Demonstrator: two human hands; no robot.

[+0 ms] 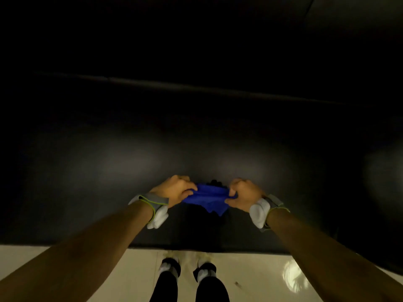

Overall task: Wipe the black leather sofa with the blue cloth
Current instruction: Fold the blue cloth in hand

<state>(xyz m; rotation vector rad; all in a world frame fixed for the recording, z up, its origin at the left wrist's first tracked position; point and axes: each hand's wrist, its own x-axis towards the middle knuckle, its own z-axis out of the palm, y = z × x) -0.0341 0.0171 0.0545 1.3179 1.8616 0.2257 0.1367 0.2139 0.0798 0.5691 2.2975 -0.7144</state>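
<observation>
Head view: both hands' fingers (231, 191) bunch blue cloth (209, 198), hiding its edges.

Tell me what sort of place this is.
Probably an indoor sitting area, such as a living room or lounge: a wide black leather sofa fills the view and stands on a glossy pale tiled floor. The dim light hides everything else.

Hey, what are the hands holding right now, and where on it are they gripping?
Both hands hold the blue cloth: the left hand grips its left end and the right hand its right end, stretching it above the black leather sofa.
</observation>
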